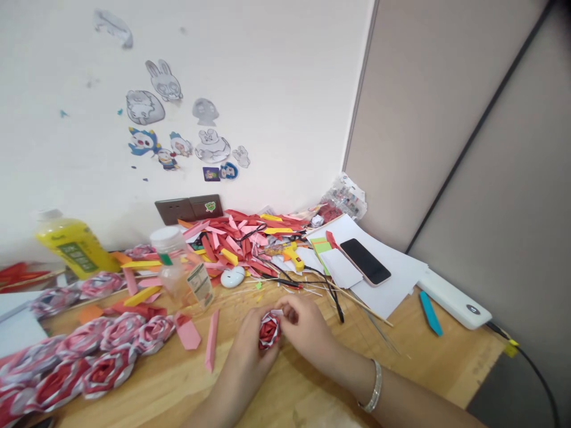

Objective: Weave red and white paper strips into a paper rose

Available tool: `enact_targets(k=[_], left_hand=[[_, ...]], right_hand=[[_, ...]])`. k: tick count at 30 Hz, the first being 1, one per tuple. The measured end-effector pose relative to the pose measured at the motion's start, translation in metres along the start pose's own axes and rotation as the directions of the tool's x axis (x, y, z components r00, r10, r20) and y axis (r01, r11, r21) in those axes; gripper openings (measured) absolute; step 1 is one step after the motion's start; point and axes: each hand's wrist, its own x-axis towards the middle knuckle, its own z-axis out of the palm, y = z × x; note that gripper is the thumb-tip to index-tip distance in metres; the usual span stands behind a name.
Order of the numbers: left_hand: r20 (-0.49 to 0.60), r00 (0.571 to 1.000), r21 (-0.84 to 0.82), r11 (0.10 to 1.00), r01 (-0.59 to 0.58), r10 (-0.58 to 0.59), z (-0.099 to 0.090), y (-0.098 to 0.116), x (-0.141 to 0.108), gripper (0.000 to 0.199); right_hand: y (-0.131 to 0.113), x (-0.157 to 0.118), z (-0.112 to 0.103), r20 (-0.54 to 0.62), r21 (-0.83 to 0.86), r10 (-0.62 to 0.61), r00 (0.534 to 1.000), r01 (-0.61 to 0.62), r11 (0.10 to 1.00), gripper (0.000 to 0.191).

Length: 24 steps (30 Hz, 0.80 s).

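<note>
A red and white folded paper rose sits in my left hand, whose fingers are wrapped round its side. My right hand is at the rose's upper right edge, with thumb and forefinger pinched on a white tip of its paper. Both hands are just above the wooden table. Left of them lie a narrow pink paper strip and a wider pink folded piece. Finished-looking paper roses in red, pink and white stand in rows at the lower left.
A heap of red, pink and yellow paper strips lies by the wall. Near it are a yellow glue gun, a clear jar and a yellow bottle. A phone rests on white paper; a white power strip is at right.
</note>
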Motion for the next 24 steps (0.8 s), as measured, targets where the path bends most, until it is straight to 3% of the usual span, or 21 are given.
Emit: enact_targets(k=[3,6,9,12,15,18,22,24], left_hand=[[-0.015,0.999,0.008,0.999,0.050,-0.050,-0.001,-0.002,-0.001,0.026],[-0.024,0.997,0.024,0.997,0.072,-0.071,-0.003,-0.004,-0.002,0.026],[-0.094,0.993,0.028,0.997,0.069,-0.066,-0.002,-0.007,-0.003,0.032],[-0.124,0.991,0.047,0.998,0.050,-0.044,-0.002,-0.009,-0.003,0.038],[-0.075,0.996,0.046,0.998,0.049,-0.046,-0.006,-0.003,-0.001,0.032],[-0.076,0.992,0.066,0.992,0.106,-0.101,-0.012,0.006,0.001,0.023],[-0.157,0.976,0.175,0.968,0.179,-0.152,-0.017,0.012,0.002,0.017],[-0.181,0.968,0.148,0.968,0.204,-0.176,-0.016,0.010,0.001,0.018]], right_hand=[[-0.003,-0.001,-0.001,0.008,0.111,0.026,1.000,-0.027,0.994,0.016],[-0.009,-0.005,-0.005,0.014,-0.006,-0.155,0.988,0.155,0.988,0.020],[-0.014,-0.008,-0.008,0.139,-0.092,-0.269,0.953,0.283,0.955,0.023],[-0.012,-0.007,-0.007,0.149,-0.002,-0.177,0.973,0.179,0.984,0.025],[-0.007,-0.003,-0.006,0.104,0.122,-0.068,0.992,0.055,0.991,0.022],[-0.004,0.000,-0.006,0.164,0.242,-0.013,0.986,-0.027,0.970,0.019],[-0.002,0.000,-0.005,0.194,0.356,0.096,0.976,-0.161,0.920,0.016],[0.000,0.001,-0.004,0.231,0.376,0.097,0.968,-0.181,0.909,0.015]])
